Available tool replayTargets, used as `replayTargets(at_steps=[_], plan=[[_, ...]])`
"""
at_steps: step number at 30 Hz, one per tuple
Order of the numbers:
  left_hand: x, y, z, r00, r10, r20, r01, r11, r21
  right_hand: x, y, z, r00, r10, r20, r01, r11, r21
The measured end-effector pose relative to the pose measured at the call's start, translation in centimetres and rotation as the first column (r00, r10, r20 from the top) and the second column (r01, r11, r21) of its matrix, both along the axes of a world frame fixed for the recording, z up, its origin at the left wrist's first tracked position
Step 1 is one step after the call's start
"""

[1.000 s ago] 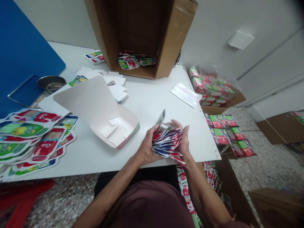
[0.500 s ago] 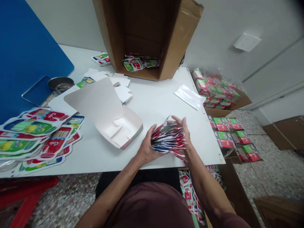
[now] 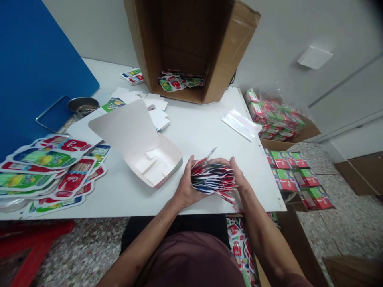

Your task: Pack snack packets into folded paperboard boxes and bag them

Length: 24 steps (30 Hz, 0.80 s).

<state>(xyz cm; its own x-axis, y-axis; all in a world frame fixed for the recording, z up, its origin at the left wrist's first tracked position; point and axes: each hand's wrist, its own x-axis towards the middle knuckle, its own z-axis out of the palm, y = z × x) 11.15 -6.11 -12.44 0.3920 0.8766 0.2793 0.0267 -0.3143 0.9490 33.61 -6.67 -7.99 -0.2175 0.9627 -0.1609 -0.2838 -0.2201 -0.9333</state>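
Between my two hands is a thick stack of flat printed packets (image 3: 213, 178), their red, white and dark edges facing up. My left hand (image 3: 186, 186) grips the stack's left side, thumb up along it. On the right side my right hand (image 3: 239, 175) presses against the packets, its fingers mostly hidden behind them. One packet sticks up above the others at the far edge. Just left of the hands an open white carton (image 3: 167, 153) lies with its lid raised and inner flaps showing.
Bottle-shaped packets (image 3: 56, 167) lie piled on the table's left. At the back stands a large cardboard box (image 3: 215, 85) with more packets inside. Clear plastic sleeves (image 3: 241, 124) rest on the right. A metal bowl (image 3: 83, 106) and flat cartons are at back left; packed small boxes (image 3: 281, 159) stand beyond the right edge.
My right hand has moved from over the far right corner, fingers spread, to close against the stack's right side. The packets now sit more evenly together. The view has shifted slightly.
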Motion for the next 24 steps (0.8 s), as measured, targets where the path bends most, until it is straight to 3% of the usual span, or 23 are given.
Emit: replayTargets(at_steps=[2, 5, 8, 10, 13, 15, 17, 19, 22, 24], plan=[[0.0, -0.1, -0.1, 1.000, 0.031, -0.006, -0.031, 0.999, 0.032, -0.8, 0.2, -0.3, 0.995, -0.012, -0.101, 0.007, 0.999, -0.049], [0.2, -0.3, -0.1, 0.997, 0.080, -0.004, -0.080, 0.996, 0.043, -1.1, 0.6, -0.5, 0.993, -0.074, -0.087, 0.070, 0.996, -0.057], [0.4, -0.3, -0.2, 0.992, 0.120, 0.045, -0.119, 0.993, -0.028, -1.4, 0.8, -0.9, 0.986, -0.164, -0.029, 0.162, 0.984, -0.081], [0.5, -0.3, -0.2, 0.987, 0.124, 0.099, -0.115, 0.988, -0.099, -2.0, 0.8, -1.5, 0.965, -0.252, -0.079, 0.241, 0.962, -0.125], [0.4, -0.2, 0.2, 0.982, 0.112, 0.150, -0.089, 0.984, -0.154, -3.0, 1.0, -2.5, 0.868, -0.487, -0.097, 0.473, 0.870, -0.138], [0.3, -0.2, 0.6, 0.984, 0.098, 0.151, -0.075, 0.986, -0.150, -3.0, 1.5, -2.6, 0.803, -0.596, -0.015, 0.596, 0.803, -0.017], [0.2, -0.2, 1.0, 0.988, 0.066, 0.142, -0.046, 0.989, -0.138, -2.6, 2.2, -2.2, 0.826, -0.563, 0.007, 0.558, 0.820, 0.125], [0.2, -0.2, 1.2, 0.992, 0.050, 0.117, -0.034, 0.991, -0.132, -2.2, 2.8, -1.6, 0.920, -0.392, -0.016, 0.389, 0.906, 0.168], [0.3, -0.3, 1.1, 0.992, 0.113, 0.056, -0.106, 0.988, -0.116, -2.3, 3.3, -1.1, 0.982, -0.187, -0.038, 0.188, 0.982, 0.034], [0.3, -0.3, 0.9, 0.987, 0.157, 0.042, -0.152, 0.983, -0.105, -2.4, 3.2, -1.2, 0.980, -0.198, -0.006, 0.198, 0.979, -0.044]])
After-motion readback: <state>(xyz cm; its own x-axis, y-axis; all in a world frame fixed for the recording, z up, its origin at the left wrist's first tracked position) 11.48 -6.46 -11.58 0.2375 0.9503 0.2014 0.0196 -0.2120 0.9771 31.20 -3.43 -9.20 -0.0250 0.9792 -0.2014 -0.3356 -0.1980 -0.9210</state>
